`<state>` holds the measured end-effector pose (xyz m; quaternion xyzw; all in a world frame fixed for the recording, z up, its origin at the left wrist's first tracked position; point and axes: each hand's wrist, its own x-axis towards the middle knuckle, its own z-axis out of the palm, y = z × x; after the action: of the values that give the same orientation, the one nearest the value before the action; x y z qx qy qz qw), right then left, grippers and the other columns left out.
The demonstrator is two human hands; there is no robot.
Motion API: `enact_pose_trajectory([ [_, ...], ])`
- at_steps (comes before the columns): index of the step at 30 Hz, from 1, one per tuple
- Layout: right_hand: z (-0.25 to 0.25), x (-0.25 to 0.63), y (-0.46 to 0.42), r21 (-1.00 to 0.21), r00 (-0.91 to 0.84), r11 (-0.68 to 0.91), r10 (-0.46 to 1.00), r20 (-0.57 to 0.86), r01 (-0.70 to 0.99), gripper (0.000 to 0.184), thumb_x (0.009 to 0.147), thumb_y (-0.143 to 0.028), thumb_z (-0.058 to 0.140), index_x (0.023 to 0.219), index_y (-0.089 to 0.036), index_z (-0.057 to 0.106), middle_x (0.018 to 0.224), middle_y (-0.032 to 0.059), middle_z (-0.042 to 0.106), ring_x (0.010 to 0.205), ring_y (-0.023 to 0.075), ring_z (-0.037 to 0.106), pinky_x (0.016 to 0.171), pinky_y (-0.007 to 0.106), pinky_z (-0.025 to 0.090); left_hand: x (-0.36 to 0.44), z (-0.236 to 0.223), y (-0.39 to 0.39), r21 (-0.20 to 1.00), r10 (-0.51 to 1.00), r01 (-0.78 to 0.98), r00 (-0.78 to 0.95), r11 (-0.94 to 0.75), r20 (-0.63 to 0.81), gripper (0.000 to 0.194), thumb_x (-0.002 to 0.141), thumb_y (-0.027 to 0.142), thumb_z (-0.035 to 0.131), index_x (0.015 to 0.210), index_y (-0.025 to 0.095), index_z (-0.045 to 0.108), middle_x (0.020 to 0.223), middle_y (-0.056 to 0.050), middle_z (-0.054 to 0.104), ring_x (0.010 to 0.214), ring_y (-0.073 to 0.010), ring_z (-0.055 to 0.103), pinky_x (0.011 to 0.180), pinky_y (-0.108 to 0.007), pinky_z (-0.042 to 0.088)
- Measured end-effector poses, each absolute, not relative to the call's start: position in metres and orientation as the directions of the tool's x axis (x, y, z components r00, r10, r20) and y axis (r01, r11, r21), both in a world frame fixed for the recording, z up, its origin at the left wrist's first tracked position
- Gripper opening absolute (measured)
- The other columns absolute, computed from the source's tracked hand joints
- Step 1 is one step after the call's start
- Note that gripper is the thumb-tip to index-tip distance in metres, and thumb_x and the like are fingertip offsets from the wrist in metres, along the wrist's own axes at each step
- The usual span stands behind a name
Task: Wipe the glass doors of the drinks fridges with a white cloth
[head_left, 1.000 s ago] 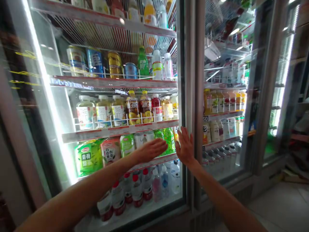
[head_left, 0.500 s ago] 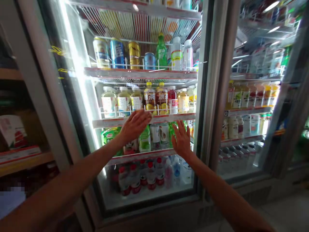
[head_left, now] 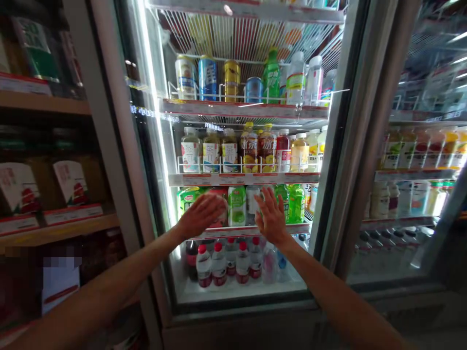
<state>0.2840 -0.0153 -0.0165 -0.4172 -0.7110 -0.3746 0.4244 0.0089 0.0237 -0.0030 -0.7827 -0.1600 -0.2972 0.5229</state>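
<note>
Both my arms reach forward toward a lit glass-fronted drinks fridge (head_left: 242,306). My left hand (head_left: 204,212) has its fingers stretched out, pointing right, and holds nothing. It lies in front of the shelf with green drink packs (head_left: 189,198). My right hand (head_left: 272,218) is raised with fingers spread and holds nothing; behind it stand green bottles (head_left: 295,201). Between the hands a green-labelled bottle (head_left: 237,205) shows. Whether either hand touches the glass, I cannot tell. Above are iced tea bottles with yellow caps (head_left: 249,148) and white-labelled tea bottles (head_left: 190,150).
On the bottom shelf stand several red-capped bottles (head_left: 219,265). Cans (head_left: 207,78) and a green bottle (head_left: 272,75) fill an upper shelf. A thick metal frame (head_left: 368,141) divides this fridge from another at right. Wooden shelves (head_left: 83,223) with boxed goods stand at left.
The view has swung left, so the fridge sits further right and more of the left shelves shows. My left hand has lowered from the tea shelf's edge to the shelf below. Both hands stay open.
</note>
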Motion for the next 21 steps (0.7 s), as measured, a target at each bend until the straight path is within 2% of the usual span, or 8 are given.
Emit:
enact_pose_trajectory([
  [2,-0.022,0.279,-0.016,0.203,-0.331,0.387,0.3,0.895,0.899,0.047,0.083,-0.019,0.044,0.13,-0.02,0.041,0.147,0.0108,0.028,0.138,0.0247,0.018,0.11,0.051,0.017,0.0,-0.022,0.02,-0.824,-0.087,0.363,0.894,-0.435,0.44,0.037,0.088,0.026,0.042,0.124,0.03,0.047,0.137,0.004,0.044,0.133,-0.0138,0.028,0.113,-0.035,0.021],
  [4,-0.026,0.276,-0.017,0.214,-0.35,0.399,0.305,0.886,0.892,0.047,0.083,-0.019,0.044,0.13,-0.02,0.041,0.147,0.0108,0.027,0.138,0.0251,0.018,0.11,0.051,0.018,-0.011,-0.029,0.021,-0.841,-0.071,0.325,0.917,-0.433,0.391,0.037,0.088,0.025,0.042,0.124,0.03,0.047,0.136,0.005,0.045,0.132,-0.0136,0.03,0.114,-0.035,0.019],
  [7,-0.028,0.272,-0.017,0.196,-0.327,0.405,0.285,0.901,0.893,0.047,0.083,-0.018,0.044,0.13,-0.021,0.041,0.148,0.0109,0.025,0.138,0.0255,0.018,0.11,0.052,0.018,-0.028,-0.018,0.026,-0.668,-0.009,0.671,0.703,-0.323,0.711,0.043,0.085,0.021,0.047,0.128,0.027,0.043,0.136,-0.001,0.045,0.134,-0.0201,0.027,0.112,-0.044,0.02],
  [9,-0.028,0.268,-0.016,0.188,-0.315,0.403,0.276,0.908,0.895,0.048,0.083,-0.018,0.044,0.131,-0.021,0.039,0.148,0.0109,0.025,0.138,0.0253,0.018,0.11,0.053,0.018,-0.032,-0.012,0.028,-0.524,-0.026,0.81,0.537,-0.262,0.843,0.047,0.084,0.021,0.05,0.13,0.022,0.04,0.137,-0.008,0.043,0.135,-0.0255,0.022,0.11,-0.05,0.023],
  [11,-0.029,0.263,-0.015,0.203,-0.331,0.409,0.273,0.903,0.89,0.048,0.083,-0.018,0.044,0.131,-0.021,0.039,0.148,0.0112,0.026,0.139,0.0249,0.017,0.11,0.053,0.018,-0.03,-0.014,0.027,-0.554,-0.036,0.784,0.568,-0.28,0.822,0.046,0.084,0.02,0.049,0.129,0.02,0.041,0.136,-0.01,0.044,0.136,-0.0257,0.021,0.109,-0.049,0.025],
  [15,-0.025,0.258,-0.013,0.226,-0.357,0.413,0.274,0.893,0.882,0.048,0.083,-0.018,0.044,0.131,-0.02,0.039,0.147,0.0119,0.028,0.138,0.0248,0.018,0.11,0.052,0.018,-0.028,-0.011,0.026,-0.728,-0.046,0.594,0.763,-0.341,0.644,0.041,0.084,0.018,0.047,0.124,0.027,0.045,0.131,-0.001,0.05,0.133,-0.0175,0.029,0.109,-0.037,0.029],
  [19,-0.015,0.264,-0.013,0.164,-0.272,0.382,0.248,0.93,0.909,0.05,0.084,-0.019,0.044,0.133,-0.021,0.037,0.147,0.0112,0.027,0.138,0.0246,0.019,0.11,0.052,0.017,-0.033,0.019,0.033,-0.408,-0.129,0.861,0.387,-0.305,0.913,0.053,0.084,0.017,0.049,0.134,0.016,0.034,0.142,-0.014,0.032,0.136,-0.0269,0.02,0.108,-0.049,0.027],
  [21,-0.014,0.268,-0.015,0.153,-0.259,0.376,0.249,0.933,0.914,0.051,0.084,-0.018,0.044,0.134,-0.021,0.036,0.148,0.0109,0.027,0.138,0.0245,0.019,0.11,0.052,0.017,-0.025,0.02,0.032,-0.389,-0.154,0.862,0.358,-0.325,0.921,0.055,0.084,0.017,0.049,0.136,0.016,0.03,0.145,-0.014,0.028,0.136,-0.0271,0.018,0.108,-0.049,0.027],
])
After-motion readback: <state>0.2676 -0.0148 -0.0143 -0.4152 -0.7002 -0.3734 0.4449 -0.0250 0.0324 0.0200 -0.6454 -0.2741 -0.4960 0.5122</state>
